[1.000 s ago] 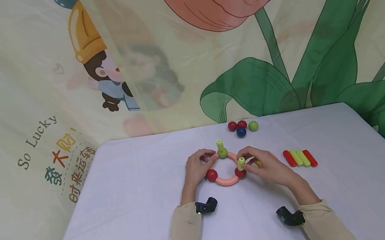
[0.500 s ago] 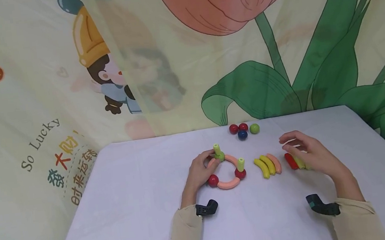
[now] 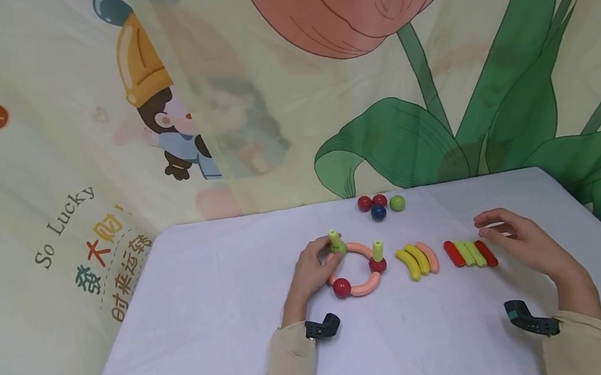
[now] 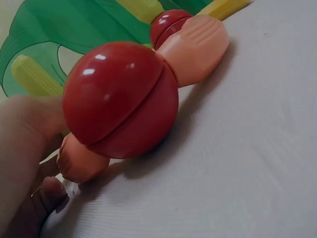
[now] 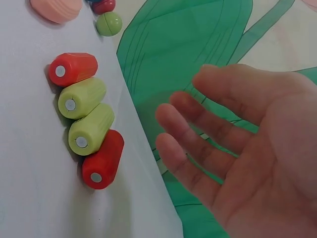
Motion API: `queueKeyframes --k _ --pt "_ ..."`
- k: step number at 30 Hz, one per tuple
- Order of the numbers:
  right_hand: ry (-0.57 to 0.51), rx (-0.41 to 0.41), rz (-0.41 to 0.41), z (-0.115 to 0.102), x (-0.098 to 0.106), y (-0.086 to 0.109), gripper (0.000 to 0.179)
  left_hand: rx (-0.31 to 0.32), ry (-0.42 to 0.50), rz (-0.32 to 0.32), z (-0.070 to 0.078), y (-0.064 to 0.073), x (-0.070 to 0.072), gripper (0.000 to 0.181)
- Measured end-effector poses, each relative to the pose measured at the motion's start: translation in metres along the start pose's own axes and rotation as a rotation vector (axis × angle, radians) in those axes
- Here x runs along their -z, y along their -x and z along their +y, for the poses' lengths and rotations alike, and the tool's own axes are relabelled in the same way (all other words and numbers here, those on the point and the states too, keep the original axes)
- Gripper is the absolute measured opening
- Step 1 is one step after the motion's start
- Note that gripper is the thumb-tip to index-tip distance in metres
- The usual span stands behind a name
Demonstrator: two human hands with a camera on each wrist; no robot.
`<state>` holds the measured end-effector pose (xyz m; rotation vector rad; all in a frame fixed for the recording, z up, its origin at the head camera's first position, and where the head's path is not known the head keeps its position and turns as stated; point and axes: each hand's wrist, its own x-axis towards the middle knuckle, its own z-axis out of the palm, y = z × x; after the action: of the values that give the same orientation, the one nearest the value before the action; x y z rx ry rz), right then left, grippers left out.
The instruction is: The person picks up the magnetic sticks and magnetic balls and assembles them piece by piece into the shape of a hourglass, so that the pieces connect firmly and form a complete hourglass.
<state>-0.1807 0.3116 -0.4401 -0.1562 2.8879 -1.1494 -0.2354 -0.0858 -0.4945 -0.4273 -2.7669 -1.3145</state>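
A ring (image 3: 366, 289) of curved pink rods joined by balls lies on the table. Its red balls (image 3: 342, 288) sit at the front left and right, and a green ball (image 3: 338, 247) at the back left. Short yellow-green rods (image 3: 377, 250) stand up from the green ball and the right red ball. My left hand (image 3: 310, 270) grips the ring at its left side by the green ball; in the left wrist view a red ball (image 4: 121, 99) hides part of that grip. Holding nothing, my right hand (image 3: 526, 245) hovers right of the straight rods, fingers loosely bent.
Several straight red and yellow-green rods (image 3: 469, 253) lie in a row on the right. Between them and the ring are curved yellow and pink rods (image 3: 418, 260). Loose red, blue and green balls (image 3: 378, 212) rest near the back edge, before a printed curtain (image 3: 395, 139).
My right hand has let go of the upright rod on the right red ball and moved far right. The ring has turned slightly counterclockwise in my left hand.
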Motion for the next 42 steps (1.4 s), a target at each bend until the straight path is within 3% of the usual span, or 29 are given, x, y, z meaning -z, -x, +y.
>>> queueKeyframes --k 6,13,18,27,34,42 --pt "0.008 -0.013 0.017 0.022 -0.007 -0.008 0.048 0.027 -0.005 0.008 0.000 0.001 0.000 0.039" --pt "-0.017 0.012 -0.022 -0.006 0.000 0.001 0.044 0.068 -0.014 -0.029 0.002 0.000 0.000 0.049" --pt "-0.021 -0.002 -0.044 -0.007 -0.001 0.000 0.045 0.073 -0.055 -0.036 0.004 -0.001 0.000 0.043" --pt "-0.017 0.006 -0.049 -0.008 -0.001 0.000 0.045 0.060 -0.118 0.013 0.008 0.000 -0.004 0.036" --pt "-0.011 0.016 -0.022 0.001 -0.003 -0.003 0.046 0.118 -0.173 0.085 0.024 0.001 -0.013 0.027" --pt "-0.032 -0.004 -0.007 0.044 -0.015 -0.020 0.055 0.205 -0.249 0.245 0.032 0.002 -0.028 0.021"
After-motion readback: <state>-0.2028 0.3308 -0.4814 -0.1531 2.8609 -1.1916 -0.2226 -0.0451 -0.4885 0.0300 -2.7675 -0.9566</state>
